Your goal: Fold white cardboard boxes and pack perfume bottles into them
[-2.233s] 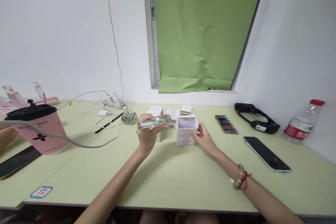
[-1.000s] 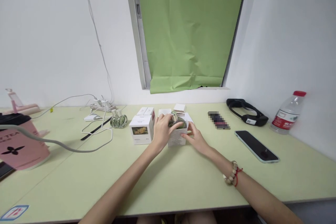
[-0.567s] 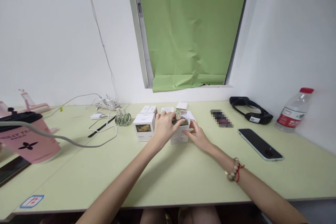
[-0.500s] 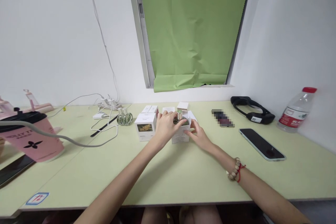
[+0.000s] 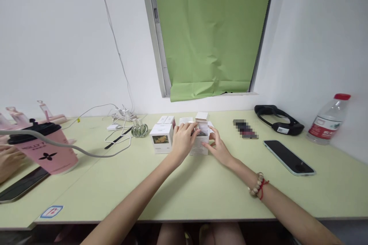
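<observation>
In the middle of the table stands a white box (image 5: pixel 197 149) with its top flap up. My left hand (image 5: pixel 183 139) is over the opening, fingers closed on a small perfume bottle (image 5: pixel 196 128) that sits mostly down in the box. The bottle is largely hidden by the fingers and the box wall. With thumb and fingers, my right hand (image 5: pixel 220 148) grips the right side of the same box. Just left of my left hand is a closed white box (image 5: pixel 161 144) with a yellow flower picture, with more boxes behind it. Several round glass perfume bottles (image 5: pixel 139 130) stand farther left.
At left are a pink cup (image 5: pixel 50 153) with a black lid, a phone (image 5: pixel 24 185), white cables (image 5: pixel 123 124) and another person's hand (image 5: pixel 10 159). A second phone (image 5: pixel 288 157), a black headset (image 5: pixel 283 125) and a plastic bottle (image 5: pixel 327 124) lie or stand to the right.
The perfume bottle has gone lower into the box, with my left hand following it down. My right hand stays on the box. Another person's hand has come into view at far left.
</observation>
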{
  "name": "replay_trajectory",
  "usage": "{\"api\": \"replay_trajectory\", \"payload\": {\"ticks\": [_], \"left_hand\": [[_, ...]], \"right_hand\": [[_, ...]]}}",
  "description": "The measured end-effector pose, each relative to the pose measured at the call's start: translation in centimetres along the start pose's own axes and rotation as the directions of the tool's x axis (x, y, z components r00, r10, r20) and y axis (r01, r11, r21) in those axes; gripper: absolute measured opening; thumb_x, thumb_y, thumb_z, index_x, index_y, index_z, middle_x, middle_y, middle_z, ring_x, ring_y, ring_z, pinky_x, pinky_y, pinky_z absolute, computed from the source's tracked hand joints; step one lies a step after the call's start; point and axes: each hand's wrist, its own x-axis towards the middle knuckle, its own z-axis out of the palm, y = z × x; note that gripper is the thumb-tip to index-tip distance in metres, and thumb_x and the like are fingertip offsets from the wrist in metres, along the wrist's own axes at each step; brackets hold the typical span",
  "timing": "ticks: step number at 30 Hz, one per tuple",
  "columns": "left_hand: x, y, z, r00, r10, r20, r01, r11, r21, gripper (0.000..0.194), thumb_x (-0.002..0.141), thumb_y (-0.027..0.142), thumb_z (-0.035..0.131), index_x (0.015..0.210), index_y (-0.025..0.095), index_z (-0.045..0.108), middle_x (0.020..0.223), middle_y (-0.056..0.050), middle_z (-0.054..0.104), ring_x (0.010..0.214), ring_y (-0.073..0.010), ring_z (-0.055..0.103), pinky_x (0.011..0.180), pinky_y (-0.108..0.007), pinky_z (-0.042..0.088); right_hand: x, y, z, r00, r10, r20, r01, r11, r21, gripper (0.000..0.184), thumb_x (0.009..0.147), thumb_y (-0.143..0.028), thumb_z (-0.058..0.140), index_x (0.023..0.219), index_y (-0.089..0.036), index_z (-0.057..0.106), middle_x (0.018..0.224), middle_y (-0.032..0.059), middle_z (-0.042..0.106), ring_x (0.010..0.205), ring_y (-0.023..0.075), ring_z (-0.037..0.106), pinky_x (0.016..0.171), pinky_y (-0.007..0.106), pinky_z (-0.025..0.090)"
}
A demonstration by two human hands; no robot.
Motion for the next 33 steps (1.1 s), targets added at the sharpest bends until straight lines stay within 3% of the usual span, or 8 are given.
{"api": "replay_trajectory", "payload": {"ticks": [3,8,11,17,23,30,33], "left_hand": [[-0.5,-0.8,0.5,0.999,0.037,-0.016,-0.037,0.999,0.021,0.025,0.088,0.027,0.044,0.107,0.022,0.058,0.081,-0.002,0.065,0.077,-0.0181,0.053,0.069,-0.031,0.031],[-1.7,-1.5,0.9,0.990,0.097,-0.105,-0.102,0.993,-0.050,0.028,0.089,0.027,0.043,0.111,0.021,0.058,0.081,-0.002,0.067,0.077,-0.0157,0.053,0.070,-0.030,0.032],[-2.5,-1.6,1.1,0.969,0.125,-0.214,-0.137,0.990,-0.041,0.026,0.087,0.023,0.045,0.110,0.021,0.059,0.080,-0.002,0.068,0.079,-0.0161,0.055,0.072,-0.030,0.034],[-3.4,-1.2,1.2,0.923,0.210,-0.321,-0.211,0.977,0.035,0.023,0.084,0.021,0.050,0.105,0.024,0.060,0.077,0.000,0.069,0.073,-0.0157,0.057,0.070,-0.029,0.035],[-3.5,-1.1,1.4,0.902,0.209,-0.379,-0.253,0.965,-0.071,0.016,0.082,0.016,0.052,0.098,0.019,0.051,0.079,-0.001,0.067,0.073,-0.0139,0.057,0.067,-0.027,0.037],[-3.5,-1.4,1.4,0.944,0.224,-0.241,-0.239,0.971,-0.031,0.014,0.086,0.016,0.043,0.091,0.021,0.055,0.072,0.001,0.065,0.069,-0.0133,0.056,0.066,-0.028,0.034],[-3.5,-1.8,1.2,0.954,0.192,-0.230,-0.207,0.978,-0.040,0.015,0.086,0.016,0.044,0.093,0.021,0.056,0.087,-0.001,0.068,0.077,-0.0146,0.056,0.070,-0.029,0.035]], "right_hand": [[-0.2,-0.1,-0.1,0.999,-0.048,-0.026,0.046,0.996,-0.081,0.071,0.081,-0.036,0.052,0.137,-0.025,0.010,0.118,0.0114,0.049,0.091,0.0197,0.060,0.062,0.030,0.053],[-0.3,-1.0,-0.8,0.988,-0.138,0.072,0.155,0.926,-0.344,0.050,0.086,-0.035,0.044,0.133,-0.033,0.029,0.130,0.0101,0.038,0.086,0.0198,0.062,0.067,0.035,0.053],[-0.3,-1.9,-1.1,0.984,-0.120,0.128,0.167,0.866,-0.471,0.048,0.087,-0.036,0.042,0.134,-0.036,0.030,0.133,0.0099,0.035,0.074,0.0190,0.063,0.064,0.038,0.053],[-0.5,-2.8,-1.0,0.979,-0.097,0.178,0.178,0.830,-0.528,0.048,0.088,-0.035,0.040,0.134,-0.043,0.028,0.131,0.0080,0.034,0.068,0.0166,0.062,0.063,0.039,0.054],[-0.7,-2.8,-0.9,0.983,-0.028,0.183,0.125,0.832,-0.540,0.046,0.088,-0.034,0.039,0.132,-0.045,0.030,0.132,0.0076,0.029,0.067,0.0162,0.063,0.062,0.040,0.054],[-0.5,-2.3,-0.7,0.990,-0.028,0.136,0.092,0.865,-0.494,0.036,0.088,-0.035,0.039,0.125,-0.036,0.039,0.128,0.0075,0.033,0.092,0.0220,0.061,0.071,0.036,0.053],[-0.4,-2.4,-0.7,0.994,0.000,0.112,0.055,0.869,-0.492,0.035,0.088,-0.037,0.040,0.123,-0.035,0.040,0.127,0.0073,0.033,0.091,0.0221,0.062,0.071,0.037,0.052]]}}
